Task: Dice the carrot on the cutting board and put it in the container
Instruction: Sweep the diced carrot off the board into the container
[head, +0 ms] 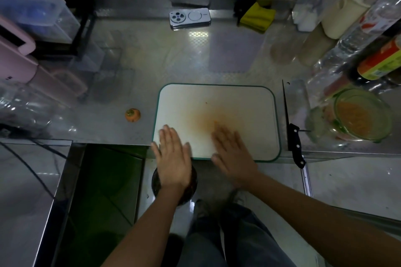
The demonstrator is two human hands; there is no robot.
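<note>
Kitchen prep: a person stands at a steel desk with both hands laid flat on a white, green-rimmed cutting board. The left hand rests at the board's seven o'clock corner, fingers straight and together, its grip released and holding nothing. The right hand, blurred, lies palm down at about six o'clock on the board, fingers straight and pointing toward eleven o'clock, its grip likewise released. A small orange fleck shows at its fingertips, too blurred to identify. An orange stain spreads over the middle of the board. The diced carrot lies in a clear glass container standing on the desk at three o'clock from the board, well apart from both hands. Between board and container a black-handled knife lies just beside the board's right edge, its blade pointing to twelve o'clock and its handle jutting past the desk's front edge. A carrot end sits alone on the desk at nine o'clock from the board. A phone lies camera side up at twelve o'clock near the back wall, with a folded yellow cloth at one o'clock. Clear plastic bottles crowd the desk at two o'clock. A dark round bin stands on the floor beneath the left wrist
</note>
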